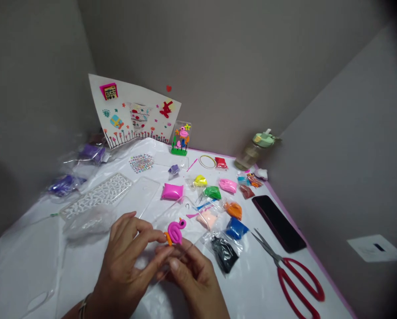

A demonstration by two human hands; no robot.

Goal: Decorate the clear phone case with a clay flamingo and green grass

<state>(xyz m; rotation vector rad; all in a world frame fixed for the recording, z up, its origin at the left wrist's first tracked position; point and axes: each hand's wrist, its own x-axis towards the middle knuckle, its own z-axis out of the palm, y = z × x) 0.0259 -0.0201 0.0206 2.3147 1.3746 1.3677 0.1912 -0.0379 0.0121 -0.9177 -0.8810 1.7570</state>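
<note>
Pink clay flamingo [175, 232] with orange tip sits on clear phone case [193, 220], near front edge of desk [28, 266]. Right hand [193, 277] curled, gripping case. Left hand [128, 261] half-closed, fingertips at flamingo, grip unclear. Clear bags of black, blue, orange clay [224, 253] lie right.

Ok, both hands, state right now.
Left hand: closed, pinching the clay flamingo.
Right hand: closed, holding the clear plastic case.
</note>
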